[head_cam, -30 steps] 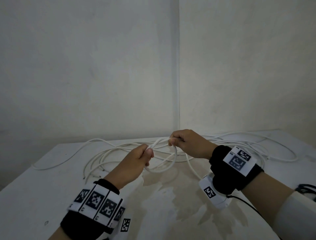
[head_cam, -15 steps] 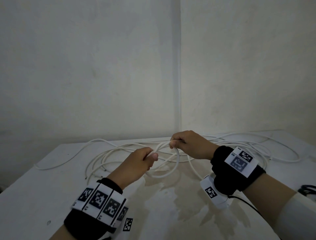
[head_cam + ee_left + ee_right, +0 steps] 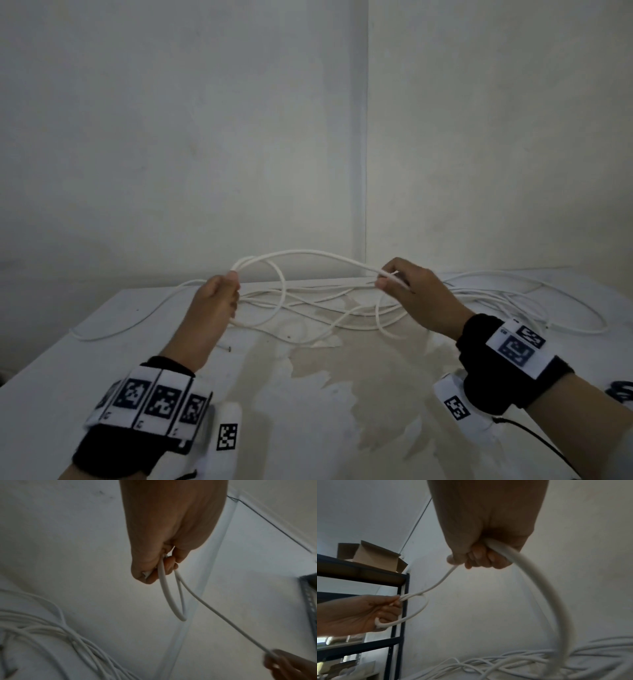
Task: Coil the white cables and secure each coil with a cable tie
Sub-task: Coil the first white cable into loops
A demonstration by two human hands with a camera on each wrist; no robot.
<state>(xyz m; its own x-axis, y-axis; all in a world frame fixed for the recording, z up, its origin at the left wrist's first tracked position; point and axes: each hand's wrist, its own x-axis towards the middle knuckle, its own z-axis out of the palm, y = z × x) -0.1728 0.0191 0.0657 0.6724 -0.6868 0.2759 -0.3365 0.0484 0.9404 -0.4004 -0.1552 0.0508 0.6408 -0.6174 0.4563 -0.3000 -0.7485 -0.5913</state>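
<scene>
The two hands were close together a moment ago; now they have pulled apart, and a piece of white cable (image 3: 308, 254) is stretched between them above the counter (image 3: 85, 342). The left hand (image 3: 215, 301) is curled round a small loop (image 3: 270, 294) of the cable. The right hand (image 3: 407, 291) pinches the cable farther along. The rest of the cable lies in a loose messy pile (image 3: 479, 301) on the far side of the counter.

To do this well, I think the right hand should bring its piece back to the left hand, making each new loop the same size and not twisted.

I count two hands and one small loop. I cannot tell how many cables are in the pile. I see no cable tie.
</scene>
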